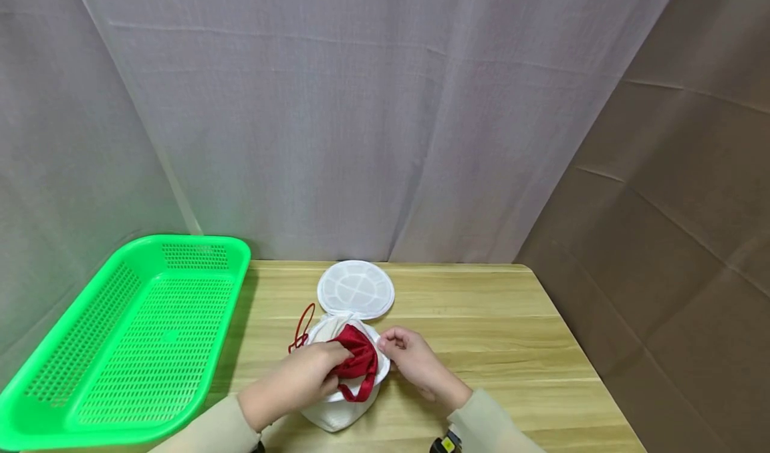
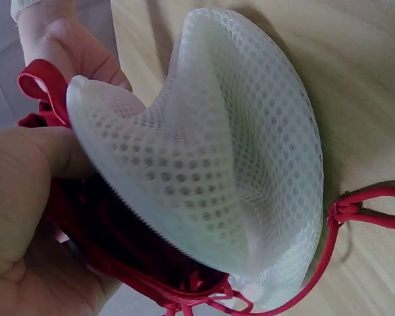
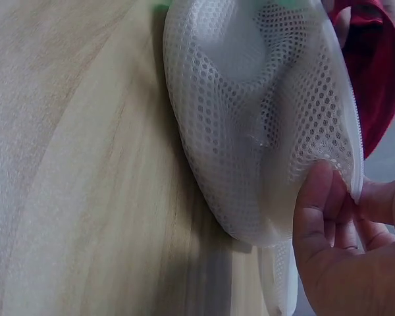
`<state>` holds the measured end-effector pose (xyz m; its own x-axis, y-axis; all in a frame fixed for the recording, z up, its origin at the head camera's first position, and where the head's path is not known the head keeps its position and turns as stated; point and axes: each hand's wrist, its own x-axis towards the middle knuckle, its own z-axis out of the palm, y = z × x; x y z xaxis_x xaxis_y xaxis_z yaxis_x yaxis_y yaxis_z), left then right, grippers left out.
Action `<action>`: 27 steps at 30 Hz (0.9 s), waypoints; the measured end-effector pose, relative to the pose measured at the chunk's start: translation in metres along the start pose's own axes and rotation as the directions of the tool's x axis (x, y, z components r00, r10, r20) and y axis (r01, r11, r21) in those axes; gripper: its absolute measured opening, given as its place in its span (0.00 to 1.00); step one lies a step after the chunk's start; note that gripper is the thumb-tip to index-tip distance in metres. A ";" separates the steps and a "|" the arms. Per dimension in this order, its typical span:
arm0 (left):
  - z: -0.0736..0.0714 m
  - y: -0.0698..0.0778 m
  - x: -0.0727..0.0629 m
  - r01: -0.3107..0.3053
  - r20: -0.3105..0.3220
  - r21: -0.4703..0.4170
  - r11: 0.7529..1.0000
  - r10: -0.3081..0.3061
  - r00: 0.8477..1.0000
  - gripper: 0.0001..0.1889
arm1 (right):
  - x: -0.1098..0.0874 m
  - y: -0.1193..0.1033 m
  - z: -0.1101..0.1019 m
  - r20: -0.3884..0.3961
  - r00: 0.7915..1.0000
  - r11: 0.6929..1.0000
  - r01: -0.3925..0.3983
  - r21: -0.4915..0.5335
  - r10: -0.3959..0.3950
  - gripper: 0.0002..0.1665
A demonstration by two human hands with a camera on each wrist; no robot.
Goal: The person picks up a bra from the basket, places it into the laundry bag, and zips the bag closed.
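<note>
A white mesh laundry bag [image 1: 338,414] stands on the table with its round zip lid [image 1: 356,290] folded back behind it. In the bag's mouth sits a red drawstring pouch [image 1: 359,354] with a loop strap, partly sticking out over the rim. My left hand [image 1: 301,376] grips the pouch from the left, with some fingertips hidden by the fabric. In the left wrist view, the pouch's red cord [image 2: 319,263] trails outside the mesh and ends in a loop. My right hand [image 3: 345,257] pinches the zipped rim on the right side between thumb and fingers.
A green plastic basket [image 1: 240,272] with perforated walls stands to the left, close to the bag. The wooden table [image 1: 493,346] extends right to a brown cloth [image 1: 674,239]. Grey curtain [image 1: 337,139] hangs along the back edge.
</note>
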<state>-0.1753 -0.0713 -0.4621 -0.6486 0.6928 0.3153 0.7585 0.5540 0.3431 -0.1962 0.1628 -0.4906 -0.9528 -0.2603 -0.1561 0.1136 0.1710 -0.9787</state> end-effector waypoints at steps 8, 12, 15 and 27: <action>0.012 -0.004 0.001 0.006 0.114 0.067 0.998 -0.014 0.993 0.14 | -0.003 -0.002 0.003 0.022 0.999 0.999 0.046 -0.026 -0.045 0.09; 0.016 -0.006 0.001 0.051 0.146 0.101 0.994 -0.066 0.987 0.14 | -0.004 -0.005 0.004 0.031 0.998 0.997 0.047 -0.055 -0.045 0.07; 0.017 -0.011 0.000 0.082 0.125 0.122 0.989 -0.097 0.987 0.14 | -0.006 -0.007 0.005 0.043 0.999 0.999 0.035 -0.035 -0.034 0.07; 0.018 -0.021 -0.003 0.144 0.030 0.206 0.968 -0.154 0.988 0.11 | -0.007 -0.009 0.005 0.063 0.998 0.997 0.027 0.069 -0.031 0.11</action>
<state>-0.1881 -0.0767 -0.4860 -0.7553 0.6129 0.2322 0.6535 0.7311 0.1957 -0.1890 0.1579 -0.4810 -0.9365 -0.3244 -0.1334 0.1070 0.0979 -0.9894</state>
